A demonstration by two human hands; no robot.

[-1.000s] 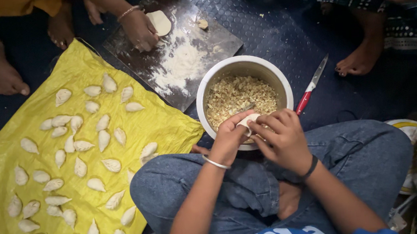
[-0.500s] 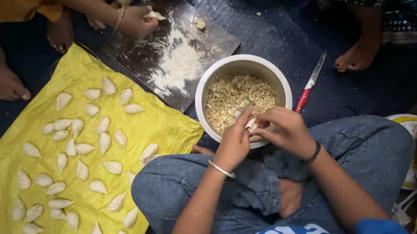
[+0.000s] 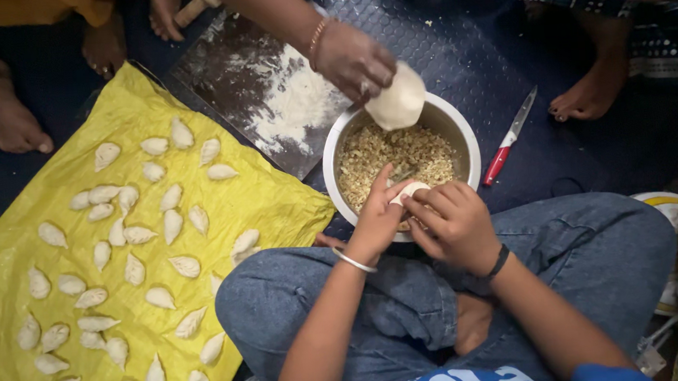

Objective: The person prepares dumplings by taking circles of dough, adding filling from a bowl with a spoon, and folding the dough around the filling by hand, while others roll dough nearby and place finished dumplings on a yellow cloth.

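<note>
Pinching a dough wrapper (image 3: 408,191) shut between your left hand (image 3: 377,220) and right hand (image 3: 453,222), many dumplings (image 3: 131,237) done, filling (image 3: 396,159) plenty left

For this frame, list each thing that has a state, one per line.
Round steel bowl: open, partly filled with crumbly filling.
Small pale dough piece: pinched between left hand and right hand.
Flat dough round: hanging from another person's hand over the bowl.
Red-handled knife: lying on floor.
Yellow sheet: spread, covered with folded dumplings.
</note>
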